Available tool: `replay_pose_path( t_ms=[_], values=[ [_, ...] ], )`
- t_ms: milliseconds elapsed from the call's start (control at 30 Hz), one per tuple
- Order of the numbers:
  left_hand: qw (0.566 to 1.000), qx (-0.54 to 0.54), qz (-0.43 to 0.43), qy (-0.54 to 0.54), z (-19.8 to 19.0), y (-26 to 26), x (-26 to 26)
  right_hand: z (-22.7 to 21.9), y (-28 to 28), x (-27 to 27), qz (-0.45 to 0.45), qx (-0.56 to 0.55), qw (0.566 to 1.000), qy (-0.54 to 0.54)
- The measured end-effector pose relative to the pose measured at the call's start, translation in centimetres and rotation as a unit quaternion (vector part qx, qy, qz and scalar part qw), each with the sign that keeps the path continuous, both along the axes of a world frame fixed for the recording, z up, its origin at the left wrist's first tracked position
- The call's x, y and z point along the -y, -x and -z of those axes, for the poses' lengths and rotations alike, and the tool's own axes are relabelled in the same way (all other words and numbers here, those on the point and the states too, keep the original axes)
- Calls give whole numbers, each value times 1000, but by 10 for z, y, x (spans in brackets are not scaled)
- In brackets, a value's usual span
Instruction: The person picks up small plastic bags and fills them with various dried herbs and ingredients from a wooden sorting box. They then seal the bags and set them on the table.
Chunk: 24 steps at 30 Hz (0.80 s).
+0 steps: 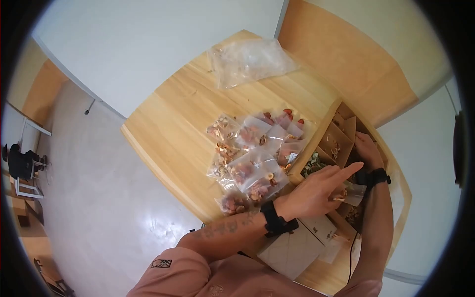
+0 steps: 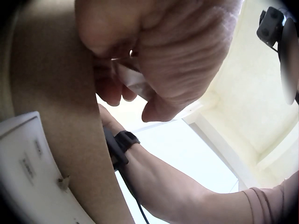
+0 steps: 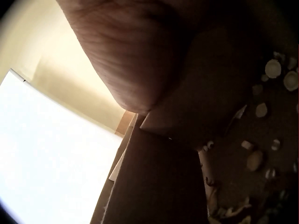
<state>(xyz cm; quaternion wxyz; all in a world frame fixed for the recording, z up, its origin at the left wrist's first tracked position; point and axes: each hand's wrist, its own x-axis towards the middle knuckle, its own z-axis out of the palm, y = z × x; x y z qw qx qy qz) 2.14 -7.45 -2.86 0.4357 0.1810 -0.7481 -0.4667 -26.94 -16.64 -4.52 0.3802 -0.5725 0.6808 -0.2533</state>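
My left hand [image 1: 316,193] is held over the near part of a cardboard box with compartments [image 1: 341,129]. Its index finger points out straight while the other fingers curl round a small clear plastic bag [image 1: 354,194] with a few dried pieces inside. Part of that bag [image 2: 133,79] shows between the fingers in the left wrist view. Deeper in the box, my right hand [image 1: 368,148] reaches down into a compartment at the far side. Its fingertips are hidden, and I cannot tell whether they hold anything. Pale dried slices [image 3: 273,69] lie in the box in the right wrist view.
Several filled clear bags [image 1: 252,168] lie in a pile left of the box. A large clear plastic bag [image 1: 252,62] rests at the table's far edge. Green dried leaves [image 1: 312,164] fill one compartment. A white flat box [image 1: 292,252] sits close to my body.
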Motion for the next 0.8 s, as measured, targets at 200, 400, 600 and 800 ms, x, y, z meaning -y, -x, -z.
replay_pose_path(
  t_ms=[200, 400, 600, 800],
  values=[
    [1000, -17, 6, -11, 2, 2, -1, 0, 15, 6, 29, -206, 978, 27],
    [999, -25, 24, -33, 2, 1, 0, 11, 16, 19, 129, -144, 967, 163],
    [999, 31, -1, -26, -3, -1, -1, -16, 32, -1, 280, 466, 824, 160],
    [999, 19, -11, -36, -4, 1, -2, -28, 7, -41, 300, 729, 548, 278]
  ],
)
